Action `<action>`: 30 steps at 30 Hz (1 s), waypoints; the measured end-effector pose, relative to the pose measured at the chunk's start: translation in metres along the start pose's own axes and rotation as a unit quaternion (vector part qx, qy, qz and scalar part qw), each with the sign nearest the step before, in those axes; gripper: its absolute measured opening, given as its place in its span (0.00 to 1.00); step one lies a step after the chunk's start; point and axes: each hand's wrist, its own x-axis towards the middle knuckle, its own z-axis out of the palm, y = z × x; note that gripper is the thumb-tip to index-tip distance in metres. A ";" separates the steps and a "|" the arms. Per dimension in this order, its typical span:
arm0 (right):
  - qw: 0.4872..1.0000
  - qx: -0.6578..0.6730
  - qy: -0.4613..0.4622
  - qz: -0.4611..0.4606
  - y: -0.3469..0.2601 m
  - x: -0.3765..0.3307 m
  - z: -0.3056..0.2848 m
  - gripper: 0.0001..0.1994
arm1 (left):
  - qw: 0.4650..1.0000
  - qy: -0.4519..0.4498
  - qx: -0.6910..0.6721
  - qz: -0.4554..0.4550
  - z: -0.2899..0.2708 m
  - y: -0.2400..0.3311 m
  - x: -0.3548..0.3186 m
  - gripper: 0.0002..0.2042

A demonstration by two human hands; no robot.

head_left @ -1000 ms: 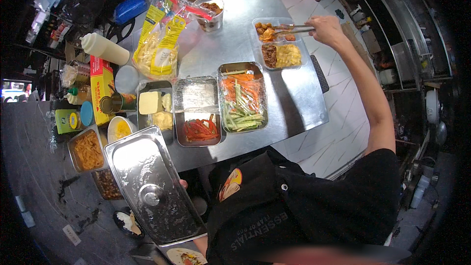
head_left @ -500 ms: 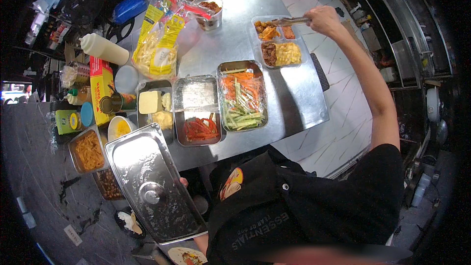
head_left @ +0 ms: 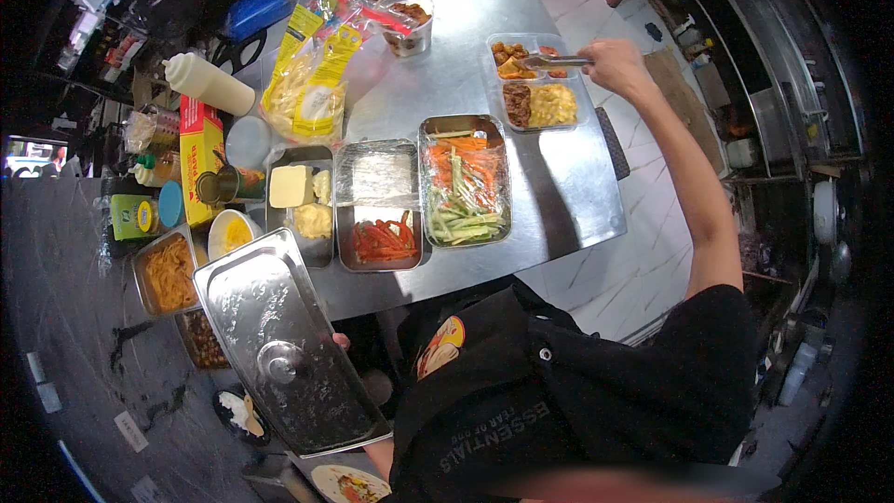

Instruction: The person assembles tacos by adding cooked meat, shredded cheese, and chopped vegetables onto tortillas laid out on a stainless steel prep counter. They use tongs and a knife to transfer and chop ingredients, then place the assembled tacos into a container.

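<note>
- Right hand (head_left: 612,65) is clamped round one end of some metal tongs (head_left: 559,61), long axis running pretty much straight left from it.
- Tips are in the clear compartment tray (head_left: 571,104), just left of that hand and way nearer it than the other.
- Left hand (head_left: 341,341), well apart, is mostly under a stainless pan lid (head_left: 307,382); can't tell its grip.
- Carrot and cucumber sticks (head_left: 461,182) sit between both hands on the surface (head_left: 447,84).

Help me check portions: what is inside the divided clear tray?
The divided clear tray shows dark brown food and yellow food in the near compartment, brown and orange pieces far left. Tongs in the right hand hide part of the far-right food; lower layers are covered.
</note>
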 end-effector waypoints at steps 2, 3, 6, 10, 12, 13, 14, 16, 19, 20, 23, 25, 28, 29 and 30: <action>0.996 0.069 0.025 0.042 0.001 -0.015 -0.018 0.13 | 1.000 0.000 -0.005 0.003 0.000 0.001 -0.001 0.20; 0.993 0.100 0.022 0.064 0.002 -0.023 -0.016 0.15 | 1.000 0.000 -0.008 0.006 -0.001 0.002 -0.002 0.20; 0.972 0.190 0.036 0.131 0.007 -0.051 0.010 0.22 | 1.000 0.000 -0.027 0.014 -0.004 0.004 -0.008 0.20; 0.910 0.319 0.116 0.239 -0.007 -0.091 0.120 0.25 | 0.996 -0.007 -0.083 0.024 0.002 0.013 -0.016 0.19; 0.740 0.593 0.070 0.309 -0.023 -0.096 0.133 0.24 | 0.992 -0.026 -0.120 0.015 0.007 0.013 -0.013 0.19; 0.632 0.705 0.087 0.311 -0.036 -0.086 0.140 0.24 | 0.990 -0.032 -0.139 0.017 0.004 0.013 -0.015 0.19; 0.604 0.725 0.096 0.317 -0.038 -0.073 0.154 0.24 | 0.987 -0.044 -0.154 0.010 0.008 0.016 -0.014 0.19; 0.545 0.760 0.113 0.335 -0.033 -0.044 0.185 0.23 | 0.981 -0.062 -0.184 0.000 0.018 0.024 -0.016 0.19; 0.559 0.747 0.114 0.342 -0.035 -0.007 0.216 0.20 | 0.971 -0.049 -0.233 0.007 0.003 0.007 -0.016 0.19; 0.570 0.738 0.118 0.343 -0.035 0.004 0.229 0.20 | 0.968 -0.026 -0.248 0.016 -0.011 -0.004 -0.017 0.22; 0.562 0.756 0.061 0.331 -0.010 0.039 0.264 0.17 | 0.966 -0.050 -0.255 -0.009 -0.025 0.001 -0.030 0.23; 0.561 0.748 0.016 0.354 0.006 0.062 0.286 0.18 | 0.972 -0.035 -0.231 -0.022 -0.019 0.009 -0.041 0.26; 0.591 0.732 -0.031 0.337 0.027 0.103 0.307 0.07 | 0.970 -0.002 -0.244 0.021 -0.018 0.006 -0.062 0.26; 0.593 0.746 -0.062 0.297 0.043 0.123 0.303 0.05 | 0.963 0.005 -0.265 0.042 -0.026 -0.001 -0.071 0.26; 0.589 0.766 -0.085 0.243 0.081 0.141 0.293 0.07 | 0.953 0.007 -0.299 0.054 -0.044 -0.011 -0.076 0.26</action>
